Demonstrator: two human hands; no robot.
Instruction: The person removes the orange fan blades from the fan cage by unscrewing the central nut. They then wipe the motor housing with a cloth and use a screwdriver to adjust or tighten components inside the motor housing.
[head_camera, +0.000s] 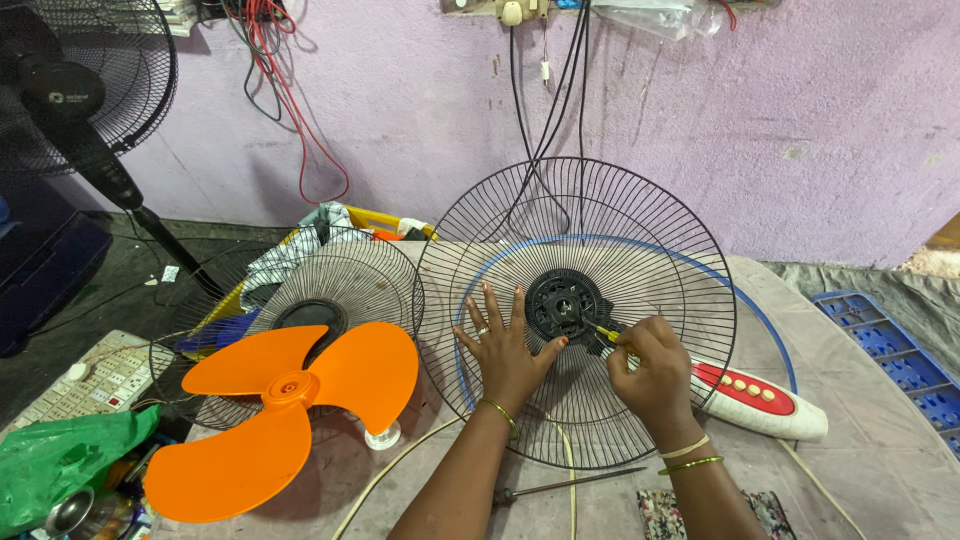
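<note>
screwdriver (604, 331): tip too small to tell, handle mostly hidden in right hand (650, 370)
standing fan (70, 90): cut off at left/top edge
blue crate (905, 365): cut off at right edge

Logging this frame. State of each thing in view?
Rear guard: upright, off its fan.
Left hand: flat on guard.
Right hand: grips screwdriver, tip at hub.
Blade: detached, lying flat.
Second guard: loose, behind blade.
Spare screwdriver: lying unused.
Standing fan: assembled.

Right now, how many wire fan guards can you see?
3: one guard under both hands, one guard behind the orange blade, one on the standing fan top left. Others may be hidden.
</note>
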